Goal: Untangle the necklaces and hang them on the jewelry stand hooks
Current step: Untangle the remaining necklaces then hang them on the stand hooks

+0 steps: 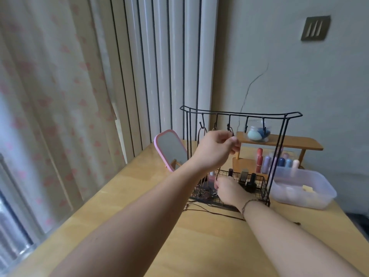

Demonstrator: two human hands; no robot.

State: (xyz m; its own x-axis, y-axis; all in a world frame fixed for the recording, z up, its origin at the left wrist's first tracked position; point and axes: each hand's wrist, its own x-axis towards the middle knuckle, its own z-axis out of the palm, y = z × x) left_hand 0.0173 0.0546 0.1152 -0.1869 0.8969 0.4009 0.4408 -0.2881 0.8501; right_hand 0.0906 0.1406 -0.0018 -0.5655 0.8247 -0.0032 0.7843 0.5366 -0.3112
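A black wire jewelry stand [283, 136] stands on the wooden table, with a row of hooks under its top bar and a mesh basket at its base. My left hand [216, 150] is raised at the third hook from the left and pinches a dark necklace cord [231, 131] looped there. One dark cord [199, 134] hangs from the leftmost hook. My right hand [229, 191] is low at the basket and pinches the lower part of a cord. More dark cord [211, 210] trails on the table in front of the basket.
Nail polish bottles [250, 183] sit in the basket. A pink-framed mirror [170, 149] stands to the left, a wooden shelf [299, 143] with bottles and a jar behind, a clear plastic box [305, 188] to the right. Curtains hang on the left.
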